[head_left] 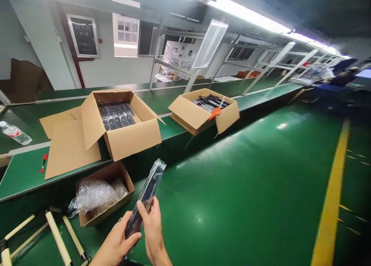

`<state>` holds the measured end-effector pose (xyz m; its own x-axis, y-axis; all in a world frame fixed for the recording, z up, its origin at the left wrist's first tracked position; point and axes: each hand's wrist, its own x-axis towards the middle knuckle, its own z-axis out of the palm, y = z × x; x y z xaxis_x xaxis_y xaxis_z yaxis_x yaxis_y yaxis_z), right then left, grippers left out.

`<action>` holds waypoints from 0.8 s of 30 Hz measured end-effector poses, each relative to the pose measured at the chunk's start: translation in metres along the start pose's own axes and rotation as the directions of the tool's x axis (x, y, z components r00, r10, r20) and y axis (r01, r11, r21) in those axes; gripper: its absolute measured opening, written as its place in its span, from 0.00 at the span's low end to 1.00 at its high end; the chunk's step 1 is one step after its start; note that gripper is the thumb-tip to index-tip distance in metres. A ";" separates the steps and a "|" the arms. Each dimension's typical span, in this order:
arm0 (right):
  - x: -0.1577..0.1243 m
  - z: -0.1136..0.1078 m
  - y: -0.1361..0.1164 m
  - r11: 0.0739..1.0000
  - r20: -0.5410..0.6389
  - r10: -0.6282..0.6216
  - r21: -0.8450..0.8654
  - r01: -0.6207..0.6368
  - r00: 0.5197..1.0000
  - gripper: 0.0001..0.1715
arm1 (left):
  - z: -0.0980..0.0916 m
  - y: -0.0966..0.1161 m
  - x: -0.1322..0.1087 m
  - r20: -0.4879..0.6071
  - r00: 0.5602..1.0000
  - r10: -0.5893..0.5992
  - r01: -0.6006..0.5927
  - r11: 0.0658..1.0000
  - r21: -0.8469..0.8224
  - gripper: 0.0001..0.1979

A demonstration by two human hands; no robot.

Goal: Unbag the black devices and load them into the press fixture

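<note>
Both my hands hold one long, dark, flat item in clear plastic wrap [150, 185], tilted up and away over the green floor. My left hand [116, 235] is closed around its lower end, with the thumb across it. Higher up, my right hand [152, 223] grips its right side with thumb and fingers. What is inside the wrap I cannot make out. An open cardboard box [133, 140] on the bench ahead is filled with similar wrapped dark pieces [116, 115]. Another open box [188, 115] to its right holds more dark pieces and something orange [215, 113].
Below the bench stands a carton [101, 216] with clear plastic bags [95, 194]. Flat cardboard [72, 154], a red marker [43, 163] and a water bottle [15, 133] lie at left. A pale tubular frame [58, 235] sits lower left. Green floor [232, 196] extends right to a yellow line [330, 204].
</note>
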<state>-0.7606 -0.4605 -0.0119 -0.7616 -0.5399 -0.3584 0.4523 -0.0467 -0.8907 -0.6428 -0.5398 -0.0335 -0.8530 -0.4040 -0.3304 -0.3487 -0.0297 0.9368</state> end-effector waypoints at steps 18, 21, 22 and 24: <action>0.247 0.096 -0.163 0.720 0.188 -0.419 -0.528 0.451 0.888 0.43 | -0.069 0.070 0.152 -0.001 0.967 -0.255 0.253 0.961 -0.114 0.41; 0.314 0.130 -0.228 0.521 0.309 -0.527 -0.619 0.588 0.792 0.45 | -0.069 0.067 0.171 -0.115 0.938 -0.326 0.326 0.945 -0.025 0.32; 0.336 0.142 -0.244 0.449 0.356 -0.532 -0.651 0.612 0.768 0.44 | -0.068 0.066 0.177 -0.147 0.924 -0.353 0.356 0.934 -0.002 0.31; 0.378 0.166 -0.262 0.280 0.454 -0.463 -0.739 0.612 0.761 0.40 | -0.064 0.066 0.188 -0.180 0.901 -0.394 0.406 0.913 0.031 0.31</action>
<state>-1.0897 -0.7922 0.1326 -0.5780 -0.7711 0.2671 -0.6826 0.2776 -0.6760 -0.8014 -0.6767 -0.0266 -0.5613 -0.5173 -0.6461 -0.6767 -0.1626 0.7181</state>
